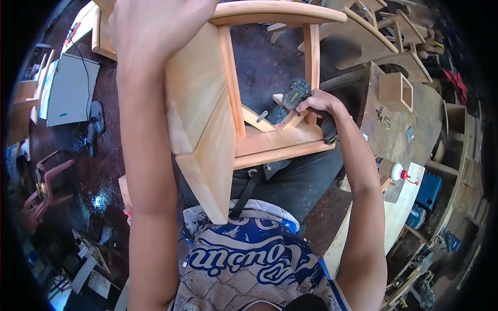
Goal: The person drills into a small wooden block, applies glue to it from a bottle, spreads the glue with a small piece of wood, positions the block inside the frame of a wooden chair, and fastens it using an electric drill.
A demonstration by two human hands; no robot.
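A pale wooden furniture frame (280,150), which looks like part of a chair, rests across my lap with its broad flat panel on the left. My right hand (320,102) is closed around a cordless drill whose dark battery pack (296,94) points up into the frame's opening. Part of the drill's body shows below the wrist, near the frame's lower right corner. A small metal piece (262,116) sits on the diagonal corner brace (257,120). My left hand (161,26) is at the frame's upper left; its fingers are hidden beyond the picture's top edge.
On the right stands a worn workbench (384,129) with a small open wooden box (396,92) and a red-capped bottle (392,170). More wooden chair parts (363,39) lie at upper right. Slippers (96,116) and a reddish chair frame (52,179) are on the floor at left.
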